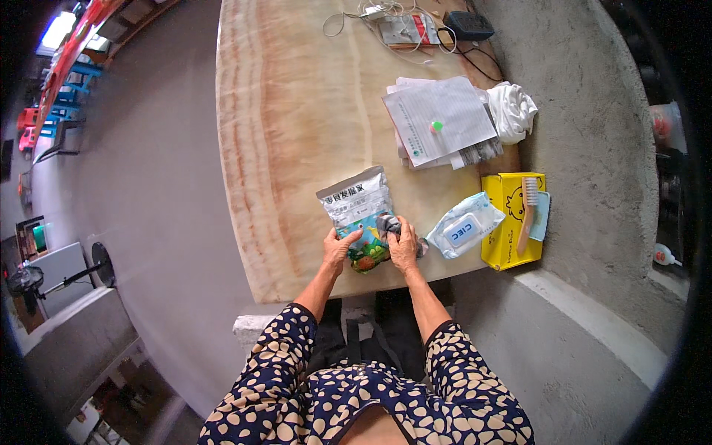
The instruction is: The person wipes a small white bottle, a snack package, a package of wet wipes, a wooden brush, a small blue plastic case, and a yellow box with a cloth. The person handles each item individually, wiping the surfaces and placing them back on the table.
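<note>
A silver, blue and green snack bag lies near the front edge of the marbled table, tilted slightly. My left hand grips its left side, with the thumb over the front. At its right side, my right hand is closed on a crumpled grey cloth and presses it against the bag. Part of the cloth hangs out beyond the right hand. The fingers of both hands are partly hidden. Right of my hands rests a pale blue pack of wet wipes with a flip lid.
At the right edge sits a yellow box with a wooden-handled brush on it. Stacked papers hold a small green-and-pink item, beside a bunched white cloth. Tangled cables and a black device lie at the far end. A concrete wall borders the right.
</note>
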### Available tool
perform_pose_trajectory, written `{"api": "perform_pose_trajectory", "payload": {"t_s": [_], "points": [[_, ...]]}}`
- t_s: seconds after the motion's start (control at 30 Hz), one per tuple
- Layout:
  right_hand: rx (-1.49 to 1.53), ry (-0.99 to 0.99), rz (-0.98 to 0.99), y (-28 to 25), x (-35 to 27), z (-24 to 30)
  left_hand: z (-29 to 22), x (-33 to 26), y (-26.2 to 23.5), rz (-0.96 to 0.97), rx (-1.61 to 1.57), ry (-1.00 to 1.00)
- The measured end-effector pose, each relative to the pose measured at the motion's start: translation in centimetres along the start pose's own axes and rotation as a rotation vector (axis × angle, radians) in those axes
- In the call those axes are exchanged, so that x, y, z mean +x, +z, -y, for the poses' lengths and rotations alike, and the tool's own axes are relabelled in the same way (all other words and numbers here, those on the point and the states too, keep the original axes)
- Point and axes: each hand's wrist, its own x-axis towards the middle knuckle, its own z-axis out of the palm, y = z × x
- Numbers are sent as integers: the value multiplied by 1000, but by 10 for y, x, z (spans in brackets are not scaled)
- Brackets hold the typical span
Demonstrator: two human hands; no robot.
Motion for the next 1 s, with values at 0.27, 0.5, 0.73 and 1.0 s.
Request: {"api": "perform_pose_trajectory", "payload": {"t_s": [0.27, 0.5, 0.73, 1.0], "points": [[210, 46, -18, 10, 8, -20, 10, 19, 4, 318, -320, -68], [261, -5, -40, -31, -27, 37, -18, -30, -31, 456, -514, -279], [171, -177, 19, -117, -46, 132, -71, -106, -32, 498, -358, -59], [-137, -529, -519, -175, -6, 218, -131, -176, -8, 648, -278, 6]]}}
